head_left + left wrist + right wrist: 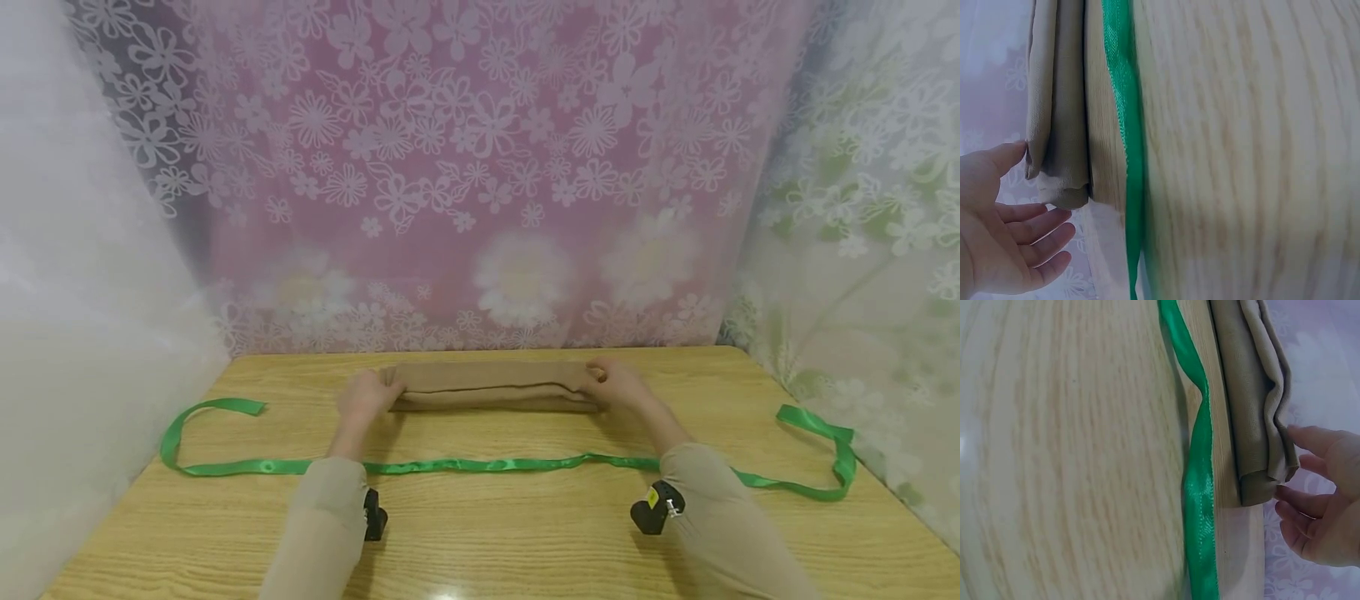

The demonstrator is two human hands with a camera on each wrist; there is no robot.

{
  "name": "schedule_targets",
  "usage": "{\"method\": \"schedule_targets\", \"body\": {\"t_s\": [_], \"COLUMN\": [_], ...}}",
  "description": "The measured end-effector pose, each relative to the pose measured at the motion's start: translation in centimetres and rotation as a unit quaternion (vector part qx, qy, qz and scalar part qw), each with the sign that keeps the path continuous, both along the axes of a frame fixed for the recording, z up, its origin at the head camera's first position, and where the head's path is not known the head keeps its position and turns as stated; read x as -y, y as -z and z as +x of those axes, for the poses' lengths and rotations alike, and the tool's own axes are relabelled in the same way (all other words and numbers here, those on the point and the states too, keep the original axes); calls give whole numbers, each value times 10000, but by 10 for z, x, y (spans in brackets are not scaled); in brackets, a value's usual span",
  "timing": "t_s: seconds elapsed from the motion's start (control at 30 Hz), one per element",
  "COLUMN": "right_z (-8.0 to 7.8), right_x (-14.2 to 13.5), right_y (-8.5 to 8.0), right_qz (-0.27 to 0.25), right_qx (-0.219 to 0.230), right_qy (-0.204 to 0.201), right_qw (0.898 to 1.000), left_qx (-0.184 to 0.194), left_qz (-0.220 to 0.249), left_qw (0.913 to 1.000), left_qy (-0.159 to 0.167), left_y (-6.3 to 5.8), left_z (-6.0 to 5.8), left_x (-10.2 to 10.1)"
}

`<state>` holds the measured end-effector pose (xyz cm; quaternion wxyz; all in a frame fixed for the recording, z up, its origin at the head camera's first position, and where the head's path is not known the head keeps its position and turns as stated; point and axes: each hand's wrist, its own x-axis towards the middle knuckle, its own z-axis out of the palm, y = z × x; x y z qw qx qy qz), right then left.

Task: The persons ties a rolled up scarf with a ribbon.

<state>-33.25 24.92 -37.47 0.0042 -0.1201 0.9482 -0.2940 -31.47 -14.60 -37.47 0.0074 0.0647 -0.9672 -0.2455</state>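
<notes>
A brown cloth (487,377), folded into a long narrow strip, lies crosswise near the far side of the table. My left hand (365,398) pinches its left end; in the left wrist view the thumb (1009,157) touches the upper fold and the other fingers reach under the end. At the opposite end my right hand (621,387) holds the corner between thumb and fingers. Layered folds of the cloth (1244,394) show in the right wrist view. Nearer to me, a green satin ribbon (465,466) stretches sideways beneath both forearms.
The wood-grain table (510,533) carries the ribbon, whose two ends curl back at far left and right. A pink flowered curtain (465,167) hangs behind the table. Pale sheets stand along the left and right sides. Dark camera mounts (657,507) sit at both wrists.
</notes>
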Motion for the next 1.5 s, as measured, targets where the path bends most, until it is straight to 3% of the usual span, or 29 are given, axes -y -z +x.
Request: {"method": "schedule_targets", "body": {"t_s": [0.17,0.37,0.57,0.87,1.07,1.23,1.5], "right_z": [2,4,3,-1,-3,-5,-12], "right_x": [-2,-4,1,7,11,11,-2], "right_y": [1,4,8,12,14,17,12], "right_qz": [-140,-168,-128,-275,-40,402,1080], "right_qx": [180,68,184,322,324,120,-652], "right_qy": [-325,-659,-540,-532,-209,-240,-895], "right_qw": [9992,9977,9983,9977,9992,9988,9880], "left_qx": [87,153,114,182,382,429,332], "left_qz": [-93,88,390,382,386,394,394], "left_qw": [9998,9997,9989,9991,9984,9981,9986], "left_qy": [160,166,231,14,-140,-193,-115], "left_y": [-2,0,5,0,1,1,0], "left_z": [-1,-4,-5,-6,-7,-7,-7], "left_x": [-3,-4,-5,-5,-7,-7,-8]}}
